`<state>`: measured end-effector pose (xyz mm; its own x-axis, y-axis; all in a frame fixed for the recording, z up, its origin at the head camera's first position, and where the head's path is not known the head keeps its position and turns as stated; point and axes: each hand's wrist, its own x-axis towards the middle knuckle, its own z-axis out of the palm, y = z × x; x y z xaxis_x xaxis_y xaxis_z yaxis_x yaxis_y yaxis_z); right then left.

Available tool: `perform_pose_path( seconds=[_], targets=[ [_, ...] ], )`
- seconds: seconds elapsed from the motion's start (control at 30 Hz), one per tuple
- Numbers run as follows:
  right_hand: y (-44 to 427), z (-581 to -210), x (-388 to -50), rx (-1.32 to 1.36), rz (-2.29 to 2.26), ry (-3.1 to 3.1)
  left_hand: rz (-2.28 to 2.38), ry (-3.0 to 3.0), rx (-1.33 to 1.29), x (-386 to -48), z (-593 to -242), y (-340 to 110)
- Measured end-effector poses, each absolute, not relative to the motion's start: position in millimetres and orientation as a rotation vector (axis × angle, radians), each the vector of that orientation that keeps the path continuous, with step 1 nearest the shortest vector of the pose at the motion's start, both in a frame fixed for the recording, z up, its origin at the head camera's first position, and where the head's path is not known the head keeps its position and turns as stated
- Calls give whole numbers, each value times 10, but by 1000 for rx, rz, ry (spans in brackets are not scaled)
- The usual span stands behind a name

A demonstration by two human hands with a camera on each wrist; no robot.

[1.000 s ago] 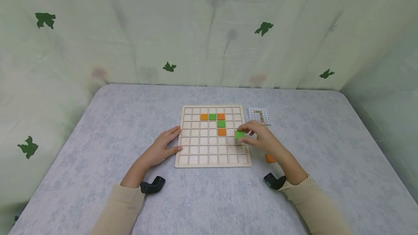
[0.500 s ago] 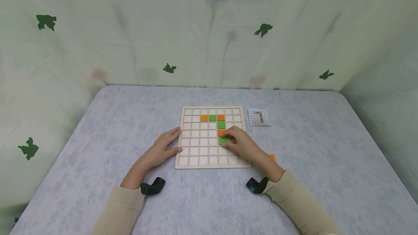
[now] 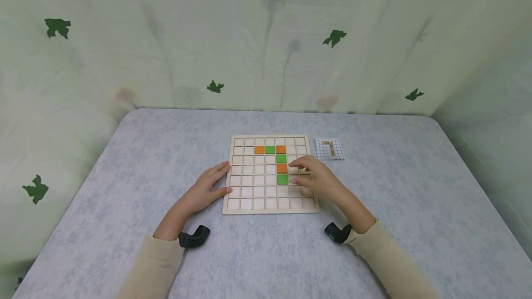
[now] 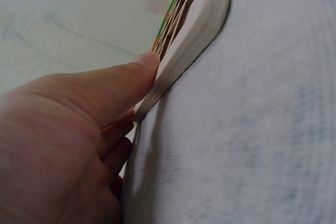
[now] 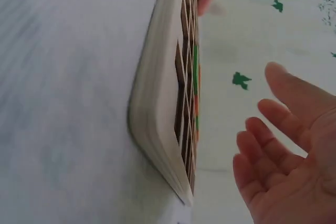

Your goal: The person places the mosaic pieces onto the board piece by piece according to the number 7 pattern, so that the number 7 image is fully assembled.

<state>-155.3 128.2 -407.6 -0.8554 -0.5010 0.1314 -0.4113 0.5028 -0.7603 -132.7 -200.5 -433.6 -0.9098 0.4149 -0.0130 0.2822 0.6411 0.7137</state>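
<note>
A wooden grid board (image 3: 253, 191) lies on the table, its squares framed by raised strips. Several orange and green square tiles sit in it, forming a short row and a column going down from its right end. The lowest is a green tile (image 3: 282, 179), with an orange tile (image 3: 281, 169) above it. My left hand (image 3: 205, 186) rests along the board's left edge, thumb touching the rim in the left wrist view. My right hand (image 3: 323, 182) hovers over the board's right side, thumb and fingers apart, holding nothing. In the right wrist view its fingertips (image 5: 245, 141) stand clear of the board.
A small printed card (image 3: 329, 148) with a coloured grid pattern lies beyond the board's right edge. Each wrist wears a black device (image 3: 194, 236). The grey table (image 3: 266, 257) meets a pale curtain (image 3: 266, 50) at the back.
My right hand carried a green tile leftward and set it below the orange one, then let go and drew back right. A loose orange tile seen earlier is now out of sight. The left hand stayed still.
</note>
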Motion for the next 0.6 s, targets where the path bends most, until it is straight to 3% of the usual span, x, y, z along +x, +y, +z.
perform_pose_path(
  seconds=[0.3, 0.6],
  targets=[
    [1876, -3922, -1311, -809, -1271, 2706, 1107, 2688, 574, -1339, -4339, -1995],
    [2301, -4125, -1110, -713, -1103, 2678, 1092, 2694, 575, -1340, -4364, -2010]
  ],
)
